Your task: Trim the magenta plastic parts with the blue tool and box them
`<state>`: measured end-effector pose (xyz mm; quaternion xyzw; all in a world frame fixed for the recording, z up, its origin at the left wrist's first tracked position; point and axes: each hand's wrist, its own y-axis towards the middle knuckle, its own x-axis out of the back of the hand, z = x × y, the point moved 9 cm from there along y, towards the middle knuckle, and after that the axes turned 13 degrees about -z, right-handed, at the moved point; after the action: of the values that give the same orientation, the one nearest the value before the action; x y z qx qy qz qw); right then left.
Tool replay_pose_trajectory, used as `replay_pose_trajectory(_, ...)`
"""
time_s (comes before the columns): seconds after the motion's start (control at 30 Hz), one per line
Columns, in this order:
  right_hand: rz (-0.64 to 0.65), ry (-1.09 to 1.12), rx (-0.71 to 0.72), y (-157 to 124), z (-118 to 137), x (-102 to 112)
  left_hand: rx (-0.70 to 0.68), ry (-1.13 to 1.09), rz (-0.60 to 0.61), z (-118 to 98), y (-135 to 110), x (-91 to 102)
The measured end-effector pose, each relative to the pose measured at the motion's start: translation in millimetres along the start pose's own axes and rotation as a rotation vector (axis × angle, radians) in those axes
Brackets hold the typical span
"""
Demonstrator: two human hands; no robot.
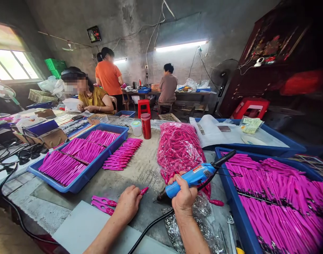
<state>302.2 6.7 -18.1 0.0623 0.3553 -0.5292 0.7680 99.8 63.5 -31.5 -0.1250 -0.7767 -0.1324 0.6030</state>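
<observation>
Toward the grey worktop's [133, 171] front edge, our left hand [129, 202] is pinching a magenta plastic piece [143, 191], our right hand [184, 197] grasping a blue cylindrical screwdriver [173, 189], presumably tilted for aim.

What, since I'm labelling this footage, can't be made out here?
Head view: rear of the pink piece, hidden by the left hand.
Head view: print on the blue tool, too small.
Head view: part of the near right tray, cut off by the picture's right edge.
Head view: exact shapes of the metal bits, too small.
</observation>
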Motion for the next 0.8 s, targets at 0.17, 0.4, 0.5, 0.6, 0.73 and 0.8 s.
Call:
replay_pose_trajectory(0.17,0.015,0.011,0.015,-0.9,1.5,-3.0,-0.004,-0.088,-0.086,6.6,3.6,2.8)
replay_pose_trajectory(0.4,0.013,0.011,0.034,-1.6,3.4,-5.2,0.031,-0.211,-0.147,13.3,7.7,10.9)
replay_pose_trajectory(0.5,0.016,0.028,0.030,-0.6,1.8,-4.6,0.043,-0.217,-0.143,14.2,8.8,13.2)
replay_pose_trajectory(0.6,0.020,0.037,0.019,1.2,-1.2,-3.9,0.016,-0.189,-0.139,13.4,9.1,11.5)
replay_pose_trajectory(0.73,0.017,0.036,0.017,2.5,-2.1,-3.6,-0.034,-0.079,-0.134,10.8,8.4,3.7)
replay_pose_trajectory(0.8,0.012,0.038,0.014,2.3,-2.0,-3.4,-0.029,-0.006,-0.121,10.4,8.0,0.5)
